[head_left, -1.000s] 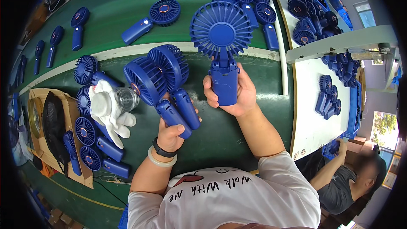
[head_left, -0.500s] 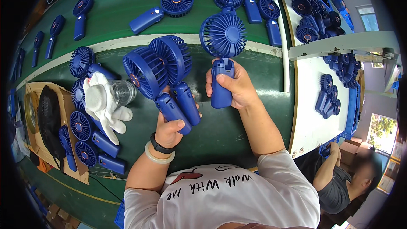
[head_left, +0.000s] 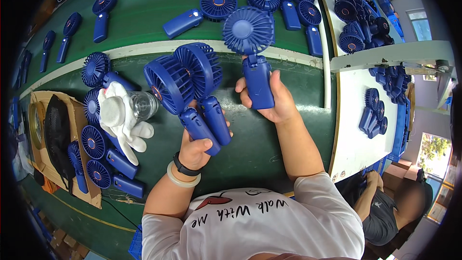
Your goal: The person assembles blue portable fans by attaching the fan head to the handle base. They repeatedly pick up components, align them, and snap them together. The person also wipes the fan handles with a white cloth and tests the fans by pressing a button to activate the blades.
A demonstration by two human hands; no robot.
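Observation:
My left hand (head_left: 195, 148) is closed round the handles of two blue handheld fans, a front one (head_left: 168, 84) and one beside it (head_left: 204, 70). Their round heads point up and lean left. A third handheld fan (head_left: 260, 83) lies across the fingers of my right hand (head_left: 281, 103), its head up and its rear side facing me. My right thumb stands off the handle, at its right. Both hands are above the green table (head_left: 250, 154). A white glove (head_left: 120, 120) drapes beside a clear jar (head_left: 143, 106), left of my left hand.
Spaced fans lie along a green belt (head_left: 144, 0) beyond a pale rail (head_left: 134, 48). More fans (head_left: 98, 173) rest at left by a cardboard box (head_left: 91, 188). To the right, a white table (head_left: 356, 149) carries piled fans (head_left: 353, 14); a seated person (head_left: 385, 207) is near it.
The fan in my right hand has turned to show a plain handle side, and my thumb has lifted off it. Fans on the belt have shifted right. My left hand keeps its two fans.

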